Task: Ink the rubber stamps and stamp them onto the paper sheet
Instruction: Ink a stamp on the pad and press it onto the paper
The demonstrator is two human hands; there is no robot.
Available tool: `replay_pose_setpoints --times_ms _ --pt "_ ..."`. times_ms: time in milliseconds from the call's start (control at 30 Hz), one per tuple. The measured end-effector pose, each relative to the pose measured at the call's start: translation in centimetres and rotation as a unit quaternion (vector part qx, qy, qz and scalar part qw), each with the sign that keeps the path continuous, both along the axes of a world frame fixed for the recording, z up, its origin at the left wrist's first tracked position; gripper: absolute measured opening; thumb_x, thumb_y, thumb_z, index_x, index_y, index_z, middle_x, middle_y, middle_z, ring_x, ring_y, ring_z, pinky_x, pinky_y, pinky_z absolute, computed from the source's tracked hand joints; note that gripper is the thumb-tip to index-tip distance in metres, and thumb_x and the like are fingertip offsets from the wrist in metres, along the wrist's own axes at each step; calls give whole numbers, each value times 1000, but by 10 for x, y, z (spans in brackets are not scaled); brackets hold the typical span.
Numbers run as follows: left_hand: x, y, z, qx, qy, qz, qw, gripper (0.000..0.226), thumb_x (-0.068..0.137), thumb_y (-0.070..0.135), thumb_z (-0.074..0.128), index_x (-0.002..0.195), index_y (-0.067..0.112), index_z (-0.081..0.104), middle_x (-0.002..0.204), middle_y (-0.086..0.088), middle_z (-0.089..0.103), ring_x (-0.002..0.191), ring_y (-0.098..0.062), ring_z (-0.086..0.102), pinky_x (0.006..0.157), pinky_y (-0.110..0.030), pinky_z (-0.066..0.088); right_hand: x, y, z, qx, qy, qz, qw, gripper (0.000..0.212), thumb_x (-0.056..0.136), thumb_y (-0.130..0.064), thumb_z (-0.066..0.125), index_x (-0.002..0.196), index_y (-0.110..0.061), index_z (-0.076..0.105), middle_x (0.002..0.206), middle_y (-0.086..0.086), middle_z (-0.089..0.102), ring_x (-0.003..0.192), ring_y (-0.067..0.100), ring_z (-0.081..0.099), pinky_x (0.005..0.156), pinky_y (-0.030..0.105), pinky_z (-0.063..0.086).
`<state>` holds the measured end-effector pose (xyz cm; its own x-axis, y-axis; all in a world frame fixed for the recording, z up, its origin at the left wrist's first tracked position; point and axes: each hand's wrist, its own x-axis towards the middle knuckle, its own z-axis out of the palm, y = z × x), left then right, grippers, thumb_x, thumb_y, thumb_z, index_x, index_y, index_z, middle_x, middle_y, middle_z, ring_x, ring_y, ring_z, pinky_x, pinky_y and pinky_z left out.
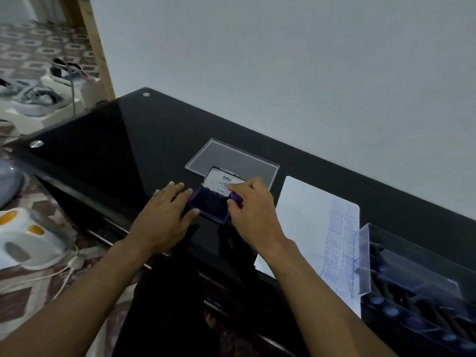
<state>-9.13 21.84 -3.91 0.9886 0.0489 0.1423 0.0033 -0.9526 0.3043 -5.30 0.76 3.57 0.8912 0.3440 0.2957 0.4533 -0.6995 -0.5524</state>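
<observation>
An open ink pad (pixel 210 206) with a dark purple inking surface and a raised white-labelled lid sits on the black glass table (pixel 116 140). My left hand (pixel 166 215) lies flat beside its left edge, fingers straight and touching the case. My right hand (pixel 251 210) pinches a purple rubber stamp (pixel 236 197) at the pad's right side; the stamp's face is hidden. To the right lies the white paper sheet (pixel 301 215), with several blue stamp marks along its right part.
A clear plastic lid (pixel 231 155) lies behind the ink pad. A clear box (pixel 412 284) holding several dark stamps stands at the right, over the paper's corner. A wall runs close behind the table. Appliances and cables lie on the floor at left.
</observation>
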Motion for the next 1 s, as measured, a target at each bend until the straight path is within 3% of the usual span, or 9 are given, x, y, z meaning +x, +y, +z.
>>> replay_pose_setpoints --times_ms 100,233,600,1000 --pt "4 10 -8 20 10 -2 1000 79 95 66 18 151 16 42 159 -9 36 151 -27 23 123 -51 21 5 10 -1 -15 0 7 1000 33 96 -19 59 128 -18 63 118 1 57 96 5 49 85 11 42" --pt "6 18 -15 35 17 -4 999 80 95 67 11 153 19 38 163 -6 29 154 -25 15 124 -51 15 12 19 -3 -40 4 8 999 30 96 -22 58 126 -20 63 122 1 59 104 6 53 74 -1 32" --pt "4 17 -22 43 1 -2 999 71 98 62 16 152 21 38 163 -6 28 154 -24 15 125 -50 13 25 28 5 -101 19 21 995 30 96 -23 59 124 -19 66 121 5 61 109 16 57 92 24 47" --pt "3 15 -22 56 -8 5 998 71 98 61 15 152 21 39 162 -7 30 154 -24 16 125 -50 14 28 36 4 -126 31 37 991 30 95 -25 61 123 -16 66 121 6 61 110 16 57 97 30 49"
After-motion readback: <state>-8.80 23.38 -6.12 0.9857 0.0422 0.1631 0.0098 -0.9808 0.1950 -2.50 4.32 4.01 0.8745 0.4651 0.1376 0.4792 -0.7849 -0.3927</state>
